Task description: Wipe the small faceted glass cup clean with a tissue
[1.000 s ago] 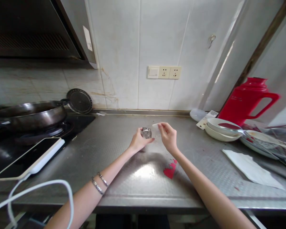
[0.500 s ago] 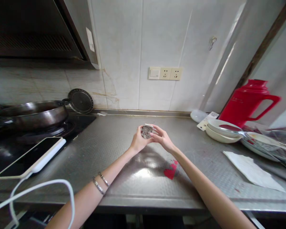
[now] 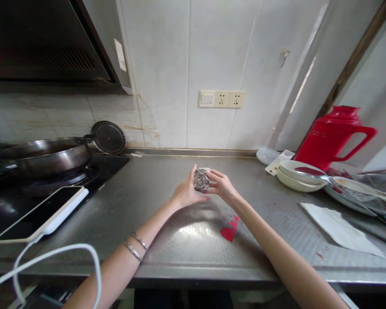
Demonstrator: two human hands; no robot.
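Metal counter [image 3: 141, 223], small clear container [image 3: 201, 179] (contents indistinct) between both hands [image 3: 197, 189], fingers around it.

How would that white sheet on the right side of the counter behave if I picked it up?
The white sheet looks thin and flat, so it would probably sag from a one-handed grip. It's likely light for its size. Its uneven edge suggests soft paper, which might tear if tugged.
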